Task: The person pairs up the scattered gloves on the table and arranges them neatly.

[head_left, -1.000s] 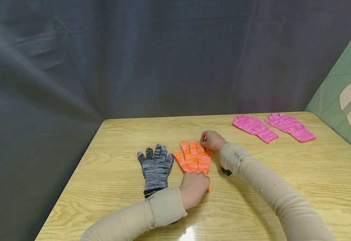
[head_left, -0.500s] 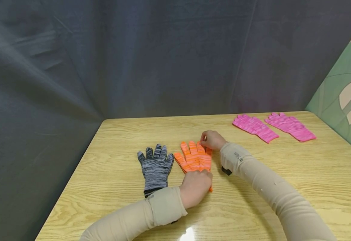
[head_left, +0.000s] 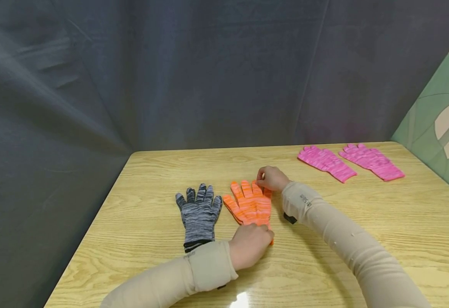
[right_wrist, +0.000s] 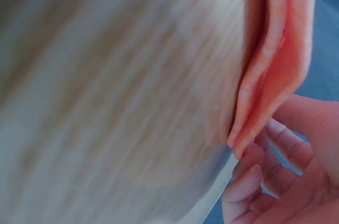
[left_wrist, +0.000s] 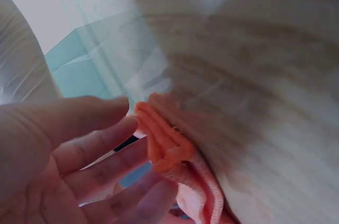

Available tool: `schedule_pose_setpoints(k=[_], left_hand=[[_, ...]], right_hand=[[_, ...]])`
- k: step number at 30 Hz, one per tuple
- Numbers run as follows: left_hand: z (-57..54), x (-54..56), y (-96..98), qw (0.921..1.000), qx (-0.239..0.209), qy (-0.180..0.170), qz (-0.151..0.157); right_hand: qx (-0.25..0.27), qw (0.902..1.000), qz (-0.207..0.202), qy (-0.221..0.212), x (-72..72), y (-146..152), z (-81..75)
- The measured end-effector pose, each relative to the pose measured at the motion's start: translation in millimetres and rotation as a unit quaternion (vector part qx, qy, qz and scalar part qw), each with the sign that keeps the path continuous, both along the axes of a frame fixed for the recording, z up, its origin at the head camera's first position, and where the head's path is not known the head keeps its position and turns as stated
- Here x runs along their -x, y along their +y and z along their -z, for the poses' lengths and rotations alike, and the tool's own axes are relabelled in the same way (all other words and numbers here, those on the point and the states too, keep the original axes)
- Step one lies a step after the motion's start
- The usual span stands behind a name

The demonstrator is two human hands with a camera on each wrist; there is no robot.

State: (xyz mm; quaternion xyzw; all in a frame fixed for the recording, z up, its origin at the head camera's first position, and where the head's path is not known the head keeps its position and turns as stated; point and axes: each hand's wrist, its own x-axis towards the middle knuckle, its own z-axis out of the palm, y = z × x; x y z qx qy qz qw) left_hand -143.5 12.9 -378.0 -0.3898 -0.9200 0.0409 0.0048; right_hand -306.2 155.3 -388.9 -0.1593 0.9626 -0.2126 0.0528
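Note:
An orange knitted glove (head_left: 252,206) lies on the table, its fingers pointing away from me. My left hand (head_left: 250,247) covers part of its cuff; in the left wrist view, the thumb and fingers close in around the layered orange cuff (left_wrist: 167,142). At the far right side of the glove, my right hand (head_left: 272,179) pinches a fingertip, with thumb and fingers meeting at the orange tip (right_wrist: 241,142) in the right wrist view. A grey-and-black glove (head_left: 200,216) lies flat just left of the orange one, fingers also pointing away.
Two pink gloves (head_left: 327,162) lie slanted side by side at the table's back right. The wooden table (head_left: 143,201) ends at a dark curtain (head_left: 216,77) behind and on the left. A green patterned wall (head_left: 440,115) borders the right.
My left hand has shifted slightly right, and the orange glove's cuff has swung right with it, so the glove lies straighter. My right hand has stayed at the fingertip.

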Motion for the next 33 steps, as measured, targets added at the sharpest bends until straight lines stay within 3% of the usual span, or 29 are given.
schedule_pose_setpoints(k=[8,13,19,27,33], left_hand=[[-4.3,-0.2,-8.1,0.9996,-0.025,-0.015,0.005],[-3.9,1.2,-12.8,0.9993,-0.031,-0.007,-0.021],[-3.1,7.1,-18.4,0.9985,-0.004,0.019,-0.052],[-1.8,11.2,-17.9,0.9948,0.025,-0.057,-0.081],[0.9,15.2,-18.4,0.9948,0.021,-0.066,-0.075]], right_hand=[[-0.002,1.0000,0.002,-0.001,-1.2,-0.3,-1.3],[-0.006,1.0000,0.001,-0.005,-1.8,-0.9,-1.4],[-0.023,0.9997,0.009,0.000,-3.7,-1.4,-1.2],[-0.028,0.9996,0.007,0.004,-3.3,-1.2,0.4],[-0.029,0.9995,0.007,0.007,-3.7,0.1,0.5]])
